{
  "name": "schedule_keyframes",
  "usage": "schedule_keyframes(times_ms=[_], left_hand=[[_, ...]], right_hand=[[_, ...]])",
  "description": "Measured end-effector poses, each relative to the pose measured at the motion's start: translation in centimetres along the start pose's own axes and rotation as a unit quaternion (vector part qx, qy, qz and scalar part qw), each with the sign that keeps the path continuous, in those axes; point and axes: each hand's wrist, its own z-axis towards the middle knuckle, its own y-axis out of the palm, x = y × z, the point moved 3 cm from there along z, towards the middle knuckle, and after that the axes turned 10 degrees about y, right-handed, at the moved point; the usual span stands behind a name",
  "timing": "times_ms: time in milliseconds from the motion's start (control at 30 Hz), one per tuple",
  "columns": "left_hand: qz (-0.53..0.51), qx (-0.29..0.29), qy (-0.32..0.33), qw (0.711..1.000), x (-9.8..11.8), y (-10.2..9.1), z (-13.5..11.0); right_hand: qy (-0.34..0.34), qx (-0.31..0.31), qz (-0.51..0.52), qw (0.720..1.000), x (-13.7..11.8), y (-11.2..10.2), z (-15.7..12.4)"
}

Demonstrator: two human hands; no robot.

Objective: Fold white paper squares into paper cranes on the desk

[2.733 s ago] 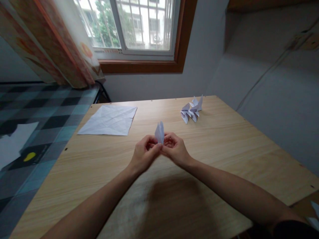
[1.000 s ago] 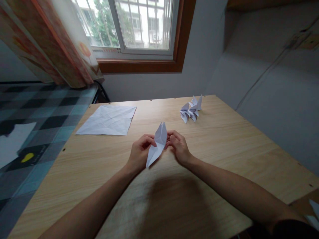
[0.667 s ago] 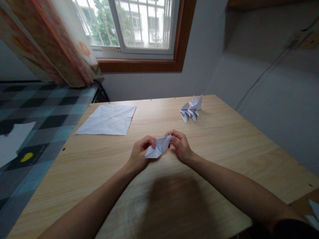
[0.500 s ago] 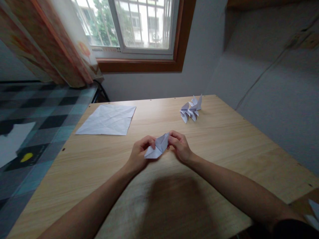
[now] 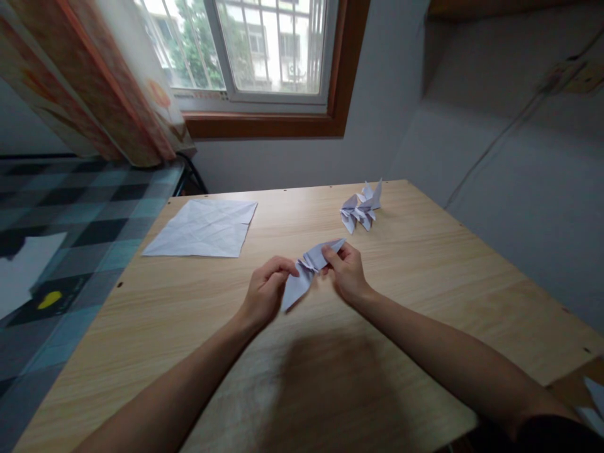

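A folded white paper piece (image 5: 298,288) is held between both hands just above the wooden table. It has two pointed wings, one aimed down to the left and one up to the right, with small pleats between them. My left hand (image 5: 268,288) pinches the left wing near the pleats, fingertips on its upper edge. With thumb on top, my right hand (image 5: 348,272) grips the right wing; the fingers beneath are partly hidden.
The wooden table (image 5: 415,264) bears a creased flat paper sheet (image 5: 202,228) at back left. Several folded paper pieces (image 5: 359,207) stand clustered at back right. On the left is a bed with a checked cover (image 5: 94,229). A wall runs along the right.
The paper piece has spread wider, its right wing now extending up and right and its left wing pointing lower. My right hand has moved slightly right and its thumb lies on the wing.
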Motion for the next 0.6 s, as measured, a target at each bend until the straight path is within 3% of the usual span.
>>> schedule_keyframes(times_ms=[100,233,400,600], left_hand=[[-0.004,-0.010,-0.034,0.999,-0.2,0.1,0.0],[0.009,0.024,-0.020,0.999,-0.1,0.1,0.2],[-0.096,0.053,-0.068,0.992,-0.8,0.1,0.2],[-0.174,0.071,-0.099,0.977,-1.1,-0.1,0.2]], right_hand=[[0.012,0.012,0.008,1.000,-0.1,-0.1,0.2],[0.049,0.048,0.059,0.996,0.0,-0.2,0.4],[0.073,0.068,0.107,0.989,-0.2,-0.6,0.7],[0.073,0.051,0.105,0.990,-0.4,-0.8,1.0]])
